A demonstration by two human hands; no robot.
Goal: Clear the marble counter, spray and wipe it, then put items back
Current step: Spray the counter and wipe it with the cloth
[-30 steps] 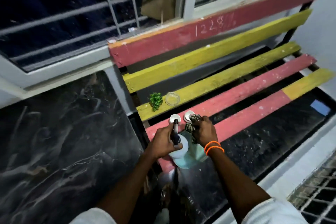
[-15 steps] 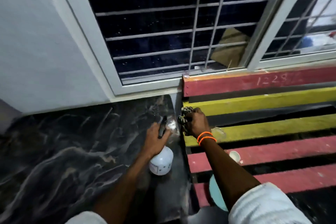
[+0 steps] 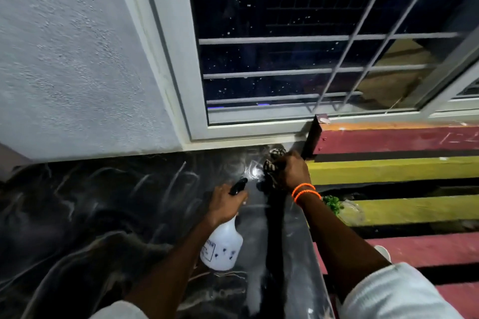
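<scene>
Head view: I have the left hand (image 3: 225, 203) wrapped round the neck of the spray bottle (image 3: 223, 246), its black nozzle (image 3: 238, 186) aimed at the far right corner of the counter (image 3: 90, 215). The right hand (image 3: 291, 172) is clenched on a bunched cloth (image 3: 272, 167) pressed at that corner, just beside the bench (image 3: 388, 171).

I judge this the spray-and-wipe step. To do it well I'd mist lightly ahead of the cloth, then draw overlapping strokes from the wall edge toward me, keeping off the bench.

The counter is dark polished marble with pale veins, glossy, and bare where it shows. The bottle is translucent white plastic, rounded at the base. The cloth looks patterned and soft. The bench slats are flat painted wood, red and yellow, worn, and a small green plant (image 3: 333, 203) rests there.
</scene>
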